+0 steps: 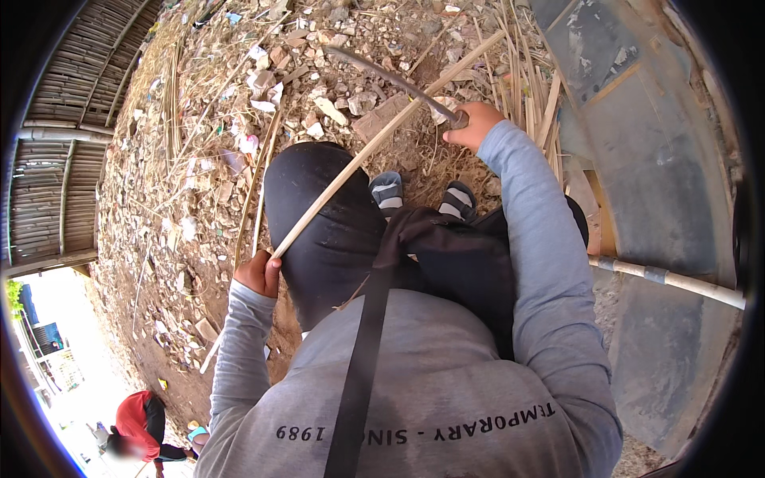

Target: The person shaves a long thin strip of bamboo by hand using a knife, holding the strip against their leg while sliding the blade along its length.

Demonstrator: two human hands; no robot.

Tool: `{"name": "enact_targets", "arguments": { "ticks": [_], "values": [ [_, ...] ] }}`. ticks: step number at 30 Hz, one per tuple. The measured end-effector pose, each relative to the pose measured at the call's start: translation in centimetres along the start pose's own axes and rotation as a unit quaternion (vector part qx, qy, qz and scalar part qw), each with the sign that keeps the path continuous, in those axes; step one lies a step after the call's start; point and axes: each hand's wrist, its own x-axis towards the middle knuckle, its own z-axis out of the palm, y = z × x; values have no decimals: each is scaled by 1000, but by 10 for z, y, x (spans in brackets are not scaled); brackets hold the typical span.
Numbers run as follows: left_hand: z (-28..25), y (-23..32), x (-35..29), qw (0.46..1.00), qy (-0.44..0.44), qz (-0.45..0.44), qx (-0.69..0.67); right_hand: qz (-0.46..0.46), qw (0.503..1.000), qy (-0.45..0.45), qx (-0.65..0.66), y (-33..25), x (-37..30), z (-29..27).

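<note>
Head view, looking down over the person's grey sleeves and black knee. A long, pale, split bamboo strip [374, 147] is running diagonally across the lap, from low beside the left hip up to the rubble-strewn ground [199, 159] at upper right. Judged by its thin section, the strip is probably light and springy along its length but stiff across the grain, with split edges likely to be sharp; holding it by the flat faces, close to the working point, appears the safest grip. The left hand [256, 273] is closing fully around the strip beside the knee, forearm coming up from the lower edge, elbow bent. The right hand [476, 123] is reaching forward with the arm nearly straight, fist wrapping the handle of a dark, curved metal blade [386, 78], whose edge is crossing the strip just ahead of the knuckles. Loose bamboo slivers [534, 88] are lying just beside the right hand.
</note>
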Motion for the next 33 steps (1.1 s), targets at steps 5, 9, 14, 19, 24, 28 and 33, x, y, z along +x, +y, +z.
{"name": "enact_targets", "arguments": {
  "ticks": [5,9,14,19,24,28,33],
  "values": [
    [0,1,-5,1000,-10,-11,1,-28,988,141,65,2,-3,9],
    [1,1,-3,1000,-1,-3,-5,26,991,128,32,10,-2,-10],
    [-12,7,-3,1000,-26,-13,2,146,970,171,90,29,11,-6],
    [-21,22,1,998,-41,-48,-13,101,954,241,146,12,4,-1],
    [-23,34,5,999,-14,-48,-19,19,902,170,395,1,2,2],
    [-35,35,-2,1000,22,-7,-9,-61,865,146,476,-11,-2,5],
    [-54,35,-36,979,151,134,31,-62,887,154,431,-8,-1,12]
  ]
}}
